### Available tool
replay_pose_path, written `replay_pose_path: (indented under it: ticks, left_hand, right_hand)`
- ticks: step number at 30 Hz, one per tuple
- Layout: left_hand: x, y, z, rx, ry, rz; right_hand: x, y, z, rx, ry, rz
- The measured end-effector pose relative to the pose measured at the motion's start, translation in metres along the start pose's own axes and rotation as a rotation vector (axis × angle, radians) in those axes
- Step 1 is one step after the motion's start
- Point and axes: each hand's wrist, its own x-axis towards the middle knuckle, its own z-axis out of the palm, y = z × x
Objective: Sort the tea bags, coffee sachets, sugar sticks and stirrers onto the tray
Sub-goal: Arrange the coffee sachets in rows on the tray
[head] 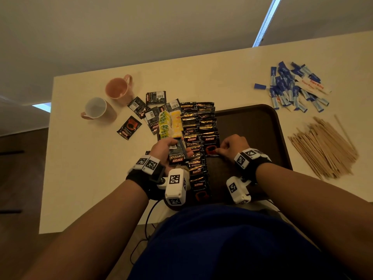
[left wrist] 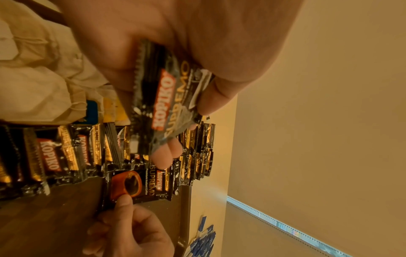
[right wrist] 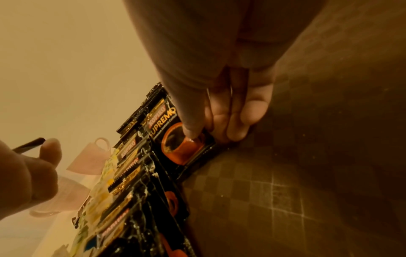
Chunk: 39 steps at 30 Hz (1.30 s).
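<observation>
A dark brown tray point(head: 252, 122) lies in front of me. Black Kopiko coffee sachets point(head: 198, 122) overlap in two columns along its left part. My left hand point(head: 180, 147) grips a small stack of coffee sachets point(left wrist: 167, 97) just above the left column, thumb on top. My right hand point(head: 222, 149) pinches one coffee sachet point(right wrist: 182, 149) at the near end of the right column, with the thumb on its printed cup and the fingers curled at its edge. Yellow and green tea bags point(head: 170, 124) lie left of the columns. Sugar sticks point(head: 292, 87) and wooden stirrers point(head: 323, 146) lie on the table to the right.
Two mugs, one pink point(head: 119, 87) and one pale point(head: 96, 109), lie on their sides at the table's far left. Several loose coffee sachets point(head: 145, 110) are scattered near them. The tray's right half point(right wrist: 285, 191) is bare. The table's near edge is at my body.
</observation>
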Motion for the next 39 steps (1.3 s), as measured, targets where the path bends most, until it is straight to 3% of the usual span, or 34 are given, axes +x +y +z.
replay_pose_path:
  ticks: [11, 17, 20, 25, 29, 32, 36, 39]
  left_hand:
    - [0.0, -0.001, 0.004, 0.062, -0.014, -0.004]
    - [-0.002, 0.0, 0.006, 0.236, 0.091, -0.006]
    - [-0.003, 0.001, 0.007, 0.365, 0.137, 0.044]
    - [-0.004, -0.006, 0.016, 0.378, 0.068, 0.183]
    - [-0.004, -0.007, 0.018, 0.296, 0.064, 0.157]
    - [-0.003, -0.007, 0.013, 0.217, 0.05, 0.144]
    - [0.001, -0.008, 0.005, 0.247, 0.082, 0.116]
    - [0.002, -0.003, -0.005, 0.272, 0.103, 0.142]
  right_hand:
    - [-0.003, 0.003, -0.005, 0.043, -0.063, 0.003]
    - [-0.01, 0.01, -0.015, -0.01, -0.007, -0.047]
    - [-0.016, 0.001, -0.019, -0.002, 0.044, -0.203]
    - [-0.032, -0.032, -0.014, 0.077, 0.127, -0.62]
    - [-0.04, -0.054, -0.012, 0.055, 0.213, -0.847]
    - [-0.038, -0.058, -0.009, 0.041, 0.287, -0.923]
    - [-0.037, -0.05, -0.013, 0.143, 0.347, -0.813]
    - [-0.038, -0.031, -0.026, 0.274, 0.262, -0.504]
